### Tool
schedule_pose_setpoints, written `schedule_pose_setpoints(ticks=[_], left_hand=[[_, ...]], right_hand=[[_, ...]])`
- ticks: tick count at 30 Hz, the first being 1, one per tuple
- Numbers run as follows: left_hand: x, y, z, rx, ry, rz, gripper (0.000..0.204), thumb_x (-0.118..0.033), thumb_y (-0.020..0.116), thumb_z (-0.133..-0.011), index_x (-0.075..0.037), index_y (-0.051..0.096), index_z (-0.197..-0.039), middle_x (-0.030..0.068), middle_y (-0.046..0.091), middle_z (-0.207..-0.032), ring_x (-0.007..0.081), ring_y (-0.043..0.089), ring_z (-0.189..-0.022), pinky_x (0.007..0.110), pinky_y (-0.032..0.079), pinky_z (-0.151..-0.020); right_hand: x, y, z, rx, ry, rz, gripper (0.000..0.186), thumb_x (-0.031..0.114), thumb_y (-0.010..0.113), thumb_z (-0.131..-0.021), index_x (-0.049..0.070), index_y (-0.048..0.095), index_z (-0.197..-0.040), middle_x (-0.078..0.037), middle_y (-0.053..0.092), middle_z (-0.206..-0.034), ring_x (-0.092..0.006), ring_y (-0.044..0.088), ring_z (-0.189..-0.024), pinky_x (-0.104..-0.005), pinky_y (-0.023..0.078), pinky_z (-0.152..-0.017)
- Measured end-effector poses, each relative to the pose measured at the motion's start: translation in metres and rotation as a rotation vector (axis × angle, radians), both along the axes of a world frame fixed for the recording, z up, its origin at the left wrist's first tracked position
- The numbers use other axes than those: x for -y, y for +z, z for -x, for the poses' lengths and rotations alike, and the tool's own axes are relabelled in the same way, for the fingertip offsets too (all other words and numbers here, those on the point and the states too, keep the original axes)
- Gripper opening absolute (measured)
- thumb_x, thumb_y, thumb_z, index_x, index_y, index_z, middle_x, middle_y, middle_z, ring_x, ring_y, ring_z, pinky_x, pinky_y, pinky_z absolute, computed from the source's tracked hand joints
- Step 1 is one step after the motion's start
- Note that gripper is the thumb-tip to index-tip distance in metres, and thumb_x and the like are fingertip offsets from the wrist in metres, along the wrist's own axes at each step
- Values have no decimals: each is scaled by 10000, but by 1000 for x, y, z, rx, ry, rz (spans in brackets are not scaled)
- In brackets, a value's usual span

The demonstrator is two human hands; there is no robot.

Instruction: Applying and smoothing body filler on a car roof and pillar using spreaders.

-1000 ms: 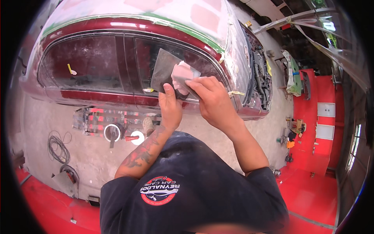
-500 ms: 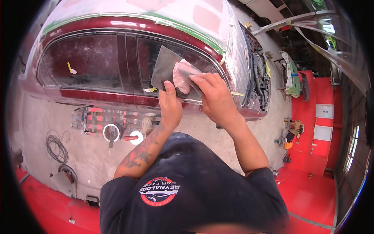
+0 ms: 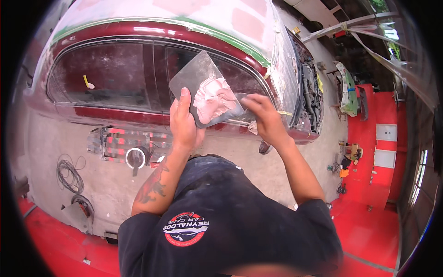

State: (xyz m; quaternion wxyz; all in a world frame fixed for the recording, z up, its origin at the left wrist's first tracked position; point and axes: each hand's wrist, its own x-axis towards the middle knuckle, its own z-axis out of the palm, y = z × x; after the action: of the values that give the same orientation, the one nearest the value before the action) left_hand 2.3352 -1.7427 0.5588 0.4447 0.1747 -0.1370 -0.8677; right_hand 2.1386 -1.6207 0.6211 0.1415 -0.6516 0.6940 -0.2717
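My left hand (image 3: 184, 124) grips a flat grey mixing board (image 3: 193, 76) by its near left edge, thumb on top. A thick, folded mound of pink body filler (image 3: 214, 99) lies on the board's near right part. Just off the board's right side, my right hand (image 3: 268, 121) is closed round a thin grey putty spreader (image 3: 242, 97), mostly hidden by the fingers. A dab of pale pink filler (image 3: 252, 128) shows below that hand. Both hands are in front of the side windows of a dark red car (image 3: 138, 115).
The car's roof (image 3: 198, 9) has pale and pink sanded patches with green edging. On the concrete floor are a white-rimmed round container (image 3: 136, 158), a patched low board (image 3: 115, 143) and a coiled cable (image 3: 69, 175). Car parts (image 3: 347, 87) stand at the right.
The spreader has come off the board to the right with my right hand. The board has turned and shifted slightly left, and the filler now lies spread out in folds on it.
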Motion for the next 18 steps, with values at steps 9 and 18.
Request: schedule_pose_setpoints(ticks=[9, 18], left_hand=[[16, 9, 3, 227, 89, 235, 431, -346, 493, -1112, 44, 577, -1276, 91, 669, -1144, 146, 657, -1025, 320, 538, -887], [25, 6, 50, 600, -75, 472, 513, -429, 430, -1120, 31, 657, -1145, 43, 671, -1059, 102, 588, -934, 259, 471, -880]], right_hand=[[15, -4, -13, 237, 9, -77, 420, 6, 635, -917, -5, 615, -1336, -233, 681, -1218, -353, 673, -1144, -391, 539, -945], [65, 43, 33, -371, 274, 257, 387, 1, 653, -768, 162, 755, -1105, 12, 730, -1160, -240, 657, -1129, -415, 499, -958]])
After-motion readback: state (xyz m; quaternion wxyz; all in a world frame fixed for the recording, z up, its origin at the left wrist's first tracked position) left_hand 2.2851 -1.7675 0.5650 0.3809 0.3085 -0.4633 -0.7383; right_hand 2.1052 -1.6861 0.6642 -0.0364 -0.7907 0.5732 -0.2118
